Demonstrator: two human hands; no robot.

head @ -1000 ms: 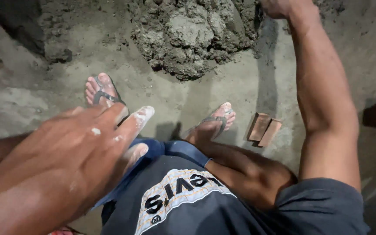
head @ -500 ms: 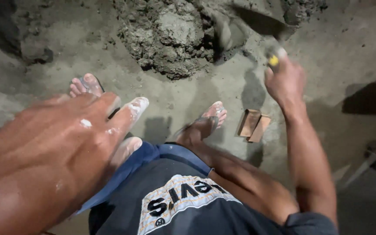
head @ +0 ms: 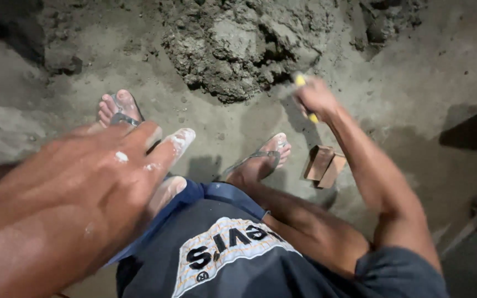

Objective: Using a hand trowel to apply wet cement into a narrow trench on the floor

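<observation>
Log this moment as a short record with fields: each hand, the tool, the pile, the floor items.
right hand: closed on a yellow-handled tool, at the edge of the mortar pile
left hand: close to the camera, fingers spread, flecked white, holding nothing
mortar pile: grey, lumpy, on the dusty ground ahead of the feet
wooden pieces: two, side by side near the right foot
feet: in sandals
tool tip: blurred, cannot tell
</observation>
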